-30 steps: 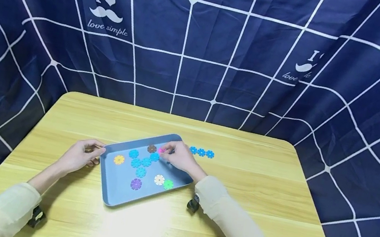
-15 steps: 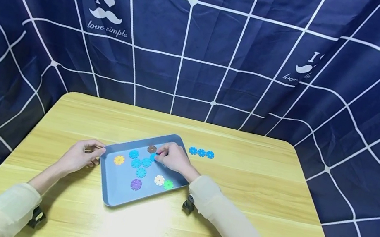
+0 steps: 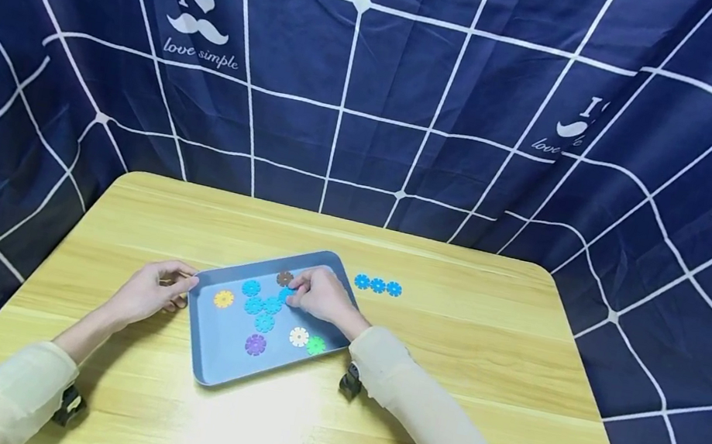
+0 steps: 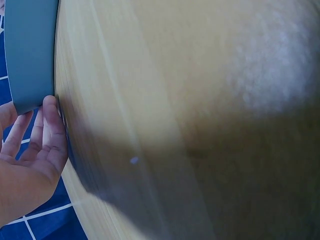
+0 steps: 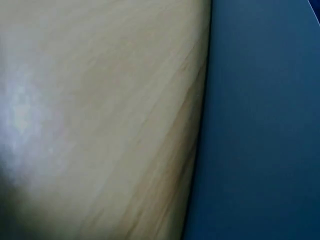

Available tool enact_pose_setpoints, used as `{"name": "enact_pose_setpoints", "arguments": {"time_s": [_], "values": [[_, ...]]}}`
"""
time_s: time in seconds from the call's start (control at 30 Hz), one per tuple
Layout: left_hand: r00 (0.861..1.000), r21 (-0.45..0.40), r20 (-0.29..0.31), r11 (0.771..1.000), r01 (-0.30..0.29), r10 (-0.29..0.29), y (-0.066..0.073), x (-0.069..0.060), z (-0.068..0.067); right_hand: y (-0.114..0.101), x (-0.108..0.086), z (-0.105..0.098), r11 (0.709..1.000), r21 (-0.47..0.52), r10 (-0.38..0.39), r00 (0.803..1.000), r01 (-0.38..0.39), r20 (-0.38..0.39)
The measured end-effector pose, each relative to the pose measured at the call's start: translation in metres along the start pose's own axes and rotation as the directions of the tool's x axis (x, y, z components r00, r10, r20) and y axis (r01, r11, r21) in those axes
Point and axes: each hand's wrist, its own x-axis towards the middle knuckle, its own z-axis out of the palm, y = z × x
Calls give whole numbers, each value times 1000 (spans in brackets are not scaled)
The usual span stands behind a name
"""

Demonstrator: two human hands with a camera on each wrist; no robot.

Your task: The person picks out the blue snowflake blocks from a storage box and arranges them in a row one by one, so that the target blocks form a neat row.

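With our left hand [image 3: 149, 292] we pinch the tray [image 3: 211, 343] by its corner, seemingly to steady it, while it likely keeps a purple disc [image 3: 254, 340] from straying, and our right hand [image 3: 322, 295] is at a blue disc [image 3: 285, 293] inside, whether gripping we cannot tell.

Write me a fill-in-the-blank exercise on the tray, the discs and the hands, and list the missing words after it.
1. The ____ hand grips the tray at one corner.
2. Outside the tray, ____ blue discs lie in a row on the table.
3. In the tray, the cream disc lies right beside the ____ disc.
4. The brown disc lies closer to the ____ hand.

Missing words: left; three; green; right.
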Motion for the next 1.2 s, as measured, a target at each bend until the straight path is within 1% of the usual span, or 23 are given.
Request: {"name": "enact_pose_setpoints", "arguments": {"time_s": [0.2, 0.4, 0.6, 0.73, 1.0, 1.2], "values": [[1000, -7, 5, 1000, -3, 3, -1, 0, 0, -4, 0, 0, 999, -42, 20, 1000, -20, 4], [1000, -1, 5, 1000, -7, 7, -1, 1, 0, -3, 0, 0, 999, -47, 21, 1000, -20, 16], [1000, 1, 4, 1000, -19, 19, 0, 0, 0, 0, 2, 0, 999, -26, 28, 1000, -28, 8], [1000, -1, 2, 1000, -17, 17, 0, 0, 0, 2, 3, 0, 1000, -17, 25, 1000, -25, 8], [1000, 0, 4, 1000, -11, 11, -2, 0, -1, 2, 0, -3, 999, 54, -6, 1000, 4, 30], [1000, -7, 4, 1000, -14, 14, -2, 0, 0, 1, -3, -7, 997, 65, -31, 999, 29, 38]]}}
